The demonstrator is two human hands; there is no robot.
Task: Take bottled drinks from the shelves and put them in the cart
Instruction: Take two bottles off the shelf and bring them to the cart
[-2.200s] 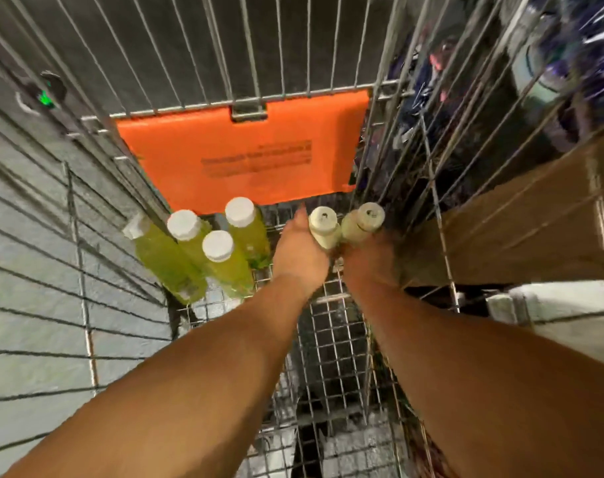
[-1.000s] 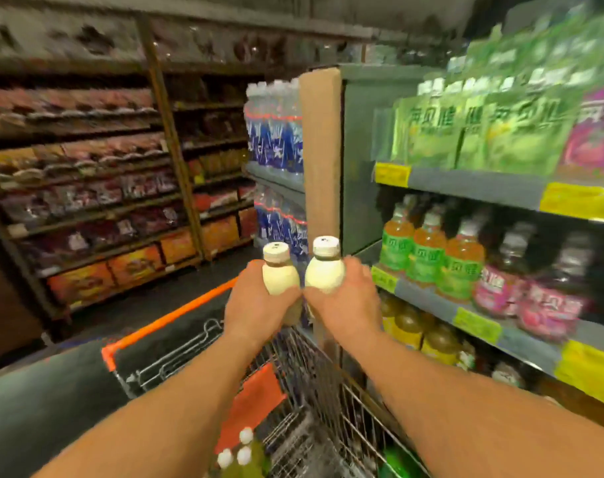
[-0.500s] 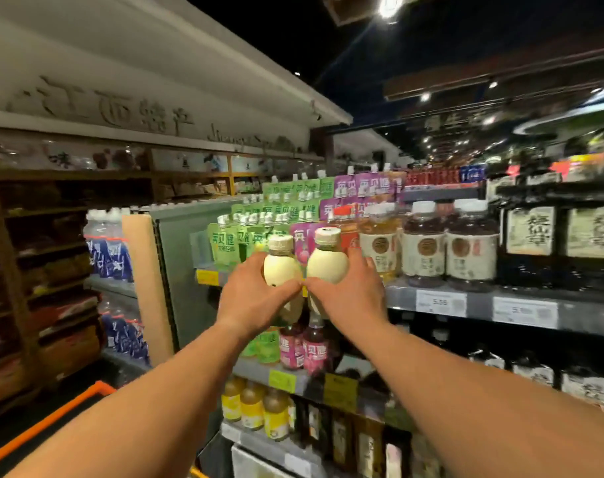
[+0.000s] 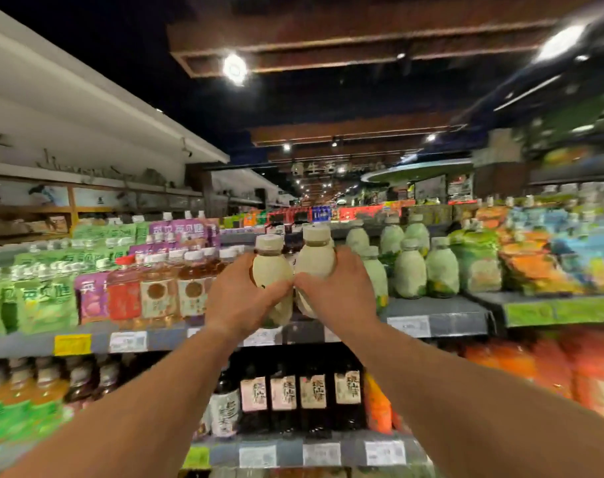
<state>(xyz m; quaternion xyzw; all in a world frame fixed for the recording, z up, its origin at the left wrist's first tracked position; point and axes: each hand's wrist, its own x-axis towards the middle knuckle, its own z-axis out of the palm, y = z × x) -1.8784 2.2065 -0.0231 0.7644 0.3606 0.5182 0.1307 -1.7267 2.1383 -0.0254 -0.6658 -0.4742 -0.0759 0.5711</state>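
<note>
A supermarket shelf (image 4: 435, 313) of drinks fills the view. At far left stand green pouches (image 4: 45, 298), then amber tea bottles (image 4: 155, 291). In the middle, two bare forearms reach forward. The left hand (image 4: 240, 300) curls around a cream-coloured bottle (image 4: 271, 270) with a pale cap, held upright. Just beside it, touching knuckles, the right hand (image 4: 340, 291) grips a matching bottle (image 4: 316, 257). Both are held in front of the shelf's upper level. To the right stand similar pale bottles (image 4: 411, 270), possibly greenish, though blurred. Dark bottles (image 4: 312, 391) line the shelf below.
</note>
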